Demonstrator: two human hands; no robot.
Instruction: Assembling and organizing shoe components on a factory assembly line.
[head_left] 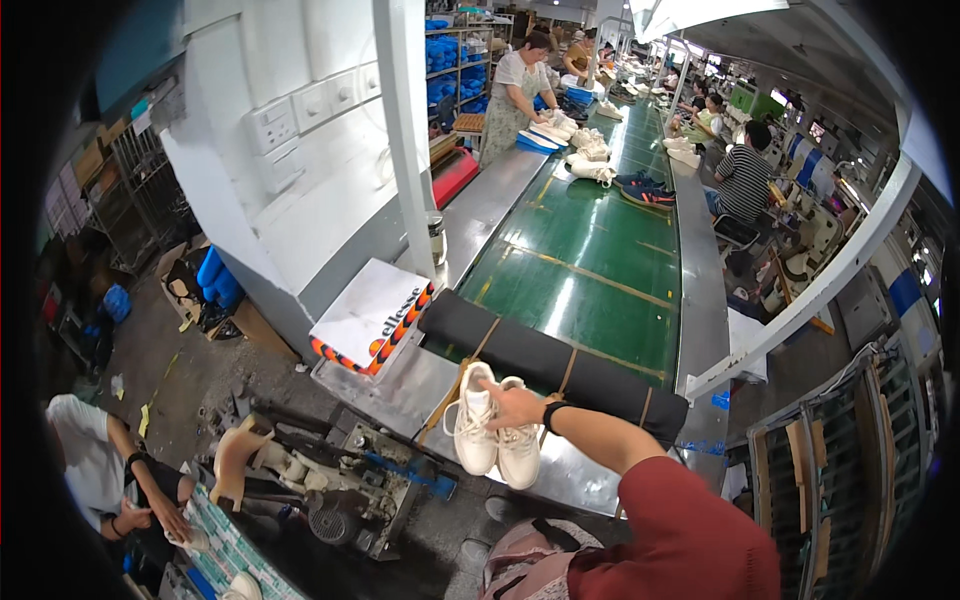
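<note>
My right hand reaches in from the lower right, a dark band on its wrist and a red sleeve on the arm. Its fingers close on a pair of cream lace-up sneakers at their upper parts. The left sneaker and the right sneaker sit side by side, toes pointing toward me, at the near metal end of the conveyor. Just behind them lies a black padded roll bound with tan straps. My left hand is out of view.
A white shoe box with an orange-and-black edge stands left of the roll. Beyond runs a green conveyor belt carrying white and dark shoes. Co-workers line both sides; another person sits lower left. A slatted rack stands right.
</note>
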